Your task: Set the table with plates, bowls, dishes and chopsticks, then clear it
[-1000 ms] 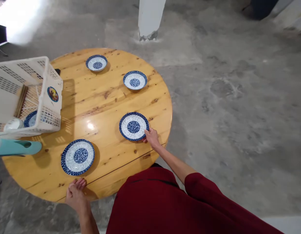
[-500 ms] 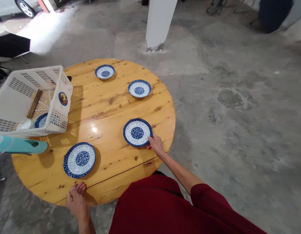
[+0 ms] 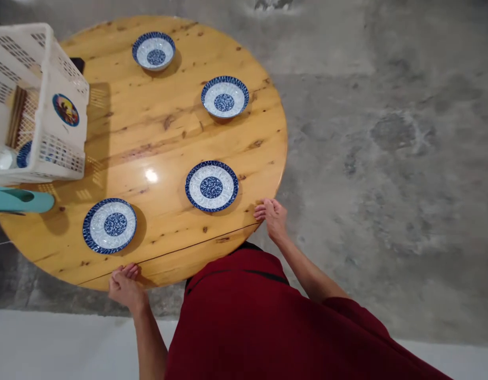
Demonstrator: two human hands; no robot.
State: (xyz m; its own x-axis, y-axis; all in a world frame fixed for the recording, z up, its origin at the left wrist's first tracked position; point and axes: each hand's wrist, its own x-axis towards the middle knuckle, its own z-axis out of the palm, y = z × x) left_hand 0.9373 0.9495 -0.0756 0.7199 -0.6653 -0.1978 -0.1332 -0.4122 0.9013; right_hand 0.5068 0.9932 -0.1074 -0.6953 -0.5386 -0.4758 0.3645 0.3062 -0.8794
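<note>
Item: one round, honey-coloured wooden table (image 3: 164,132), knotted and glossy, standing on a grey concrete floor (image 3: 386,211).

Item: four round dishes, white ceramic with dark blue rims and blue patterned centres, all upright on the wood, well apart from one another. Listed by place, as the wearer faces them: near-left dish (image 3: 109,226), near-right dish (image 3: 211,186), far-right dish (image 3: 225,97), far-left dish (image 3: 153,51).

Item: one white plastic basket (image 3: 75,138), perforated, with a round coloured sticker, at the table's left. Contents visible from where I stand: brown sticks (image 3: 16,117), a blue-rimmed dish (image 3: 24,154) partly hidden, a whitish object of unclear kind.

Item: one turquoise tubular object (image 3: 41,201), cut off by the left edge of view, just beside the basket.

Hands, two, bare, well apart. Left hand (image 3: 125,286): fingers loosely curled, nothing in them, at the near table edge just below the near-left dish, not touching it. Right hand (image 3: 272,215): likewise relaxed and unladen, at the table's right edge, near the near-right dish but clear of it.

Progress, as judged: four dishes out and apparently settled, none in hand; at least one dish and the sticks not taken from the basket.
</note>
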